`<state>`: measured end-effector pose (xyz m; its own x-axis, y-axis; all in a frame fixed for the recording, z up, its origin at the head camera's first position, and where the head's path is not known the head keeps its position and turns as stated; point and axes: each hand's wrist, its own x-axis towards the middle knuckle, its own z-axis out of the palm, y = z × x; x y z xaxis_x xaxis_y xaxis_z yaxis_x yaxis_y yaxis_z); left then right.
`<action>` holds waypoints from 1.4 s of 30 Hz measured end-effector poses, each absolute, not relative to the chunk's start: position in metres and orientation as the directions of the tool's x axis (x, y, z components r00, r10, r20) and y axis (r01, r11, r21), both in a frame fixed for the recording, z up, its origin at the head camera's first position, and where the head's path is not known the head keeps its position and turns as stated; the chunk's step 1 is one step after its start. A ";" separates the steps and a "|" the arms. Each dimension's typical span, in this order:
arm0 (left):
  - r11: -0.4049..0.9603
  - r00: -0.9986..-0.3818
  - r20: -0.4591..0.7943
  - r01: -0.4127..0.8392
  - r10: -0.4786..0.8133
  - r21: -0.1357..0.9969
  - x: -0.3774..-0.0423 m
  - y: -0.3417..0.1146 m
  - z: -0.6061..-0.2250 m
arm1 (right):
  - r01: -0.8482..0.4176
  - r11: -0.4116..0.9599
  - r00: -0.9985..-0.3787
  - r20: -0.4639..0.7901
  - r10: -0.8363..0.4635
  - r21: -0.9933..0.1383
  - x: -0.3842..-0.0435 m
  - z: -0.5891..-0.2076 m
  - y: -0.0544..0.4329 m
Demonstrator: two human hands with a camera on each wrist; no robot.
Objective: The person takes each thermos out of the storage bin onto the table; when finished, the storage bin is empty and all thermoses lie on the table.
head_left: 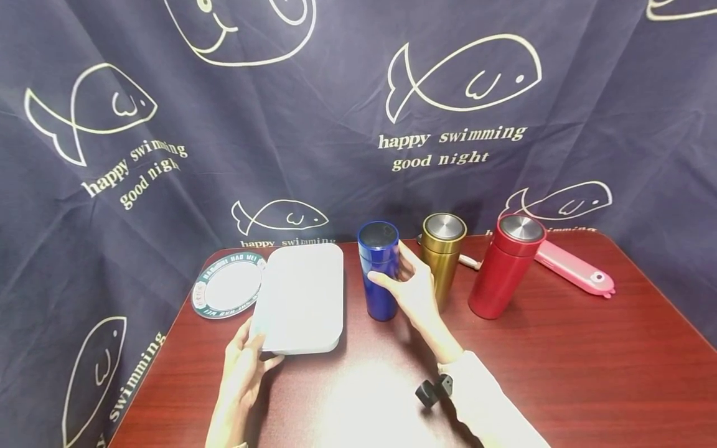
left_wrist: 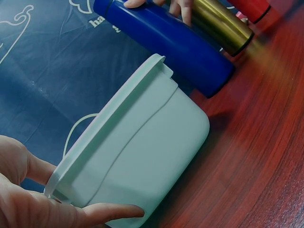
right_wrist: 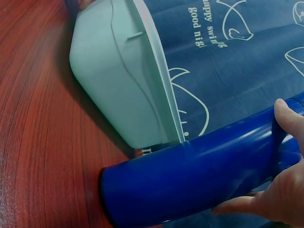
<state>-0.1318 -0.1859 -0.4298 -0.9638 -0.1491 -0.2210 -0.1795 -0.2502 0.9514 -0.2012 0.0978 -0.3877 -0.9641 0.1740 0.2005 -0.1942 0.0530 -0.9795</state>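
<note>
A pale, rounded storage box (head_left: pixel 302 298) sits left of centre on the table in the head view. My left hand (head_left: pixel 242 361) grips its near left corner; in the left wrist view the thumb (left_wrist: pixel 114 211) lies along the box's side wall, with fingers at the rim. A blue thermos (head_left: pixel 381 292) stands upright just right of the box. Around its upper part my right hand (head_left: pixel 411 286) is wrapped, thumb on the near side and fingers behind. Right beside that hand is a gold thermos (head_left: pixel 440 267), partly hidden by it.
A red thermos (head_left: pixel 506 267) stands farther right, with a pink fish-shaped case (head_left: pixel 577 267) behind it. A slim white pen-like item (head_left: pixel 469 262) lies behind the gold thermos. A round green-rimmed plate (head_left: pixel 204 292) lies left of the box. Dark printed cloth (head_left: pixel 347 174) hangs behind the table.
</note>
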 end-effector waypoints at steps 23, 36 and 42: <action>-0.224 -0.966 -0.225 -0.192 -0.129 0.955 -0.135 -0.194 -0.433 | -0.319 0.103 -0.942 0.327 0.080 -0.942 -0.205 -0.362 0.093; -0.223 -0.973 -0.218 -0.197 -0.074 0.955 -0.142 -0.201 -0.434 | -0.471 -0.047 -0.881 0.467 0.079 -0.881 -0.189 -0.295 0.116; -0.100 -0.967 -0.222 -0.210 -0.123 0.973 -0.141 -0.206 -0.427 | -0.582 -0.031 -0.803 0.568 0.178 -0.813 -0.172 -0.283 0.155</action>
<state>-0.1414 -0.2057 -0.4275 -0.9673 -0.1235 -0.2216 -0.2101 -0.0997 0.9726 -0.1719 0.1548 -0.2832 -0.8034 0.1782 0.5682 -0.5818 -0.0312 -0.8128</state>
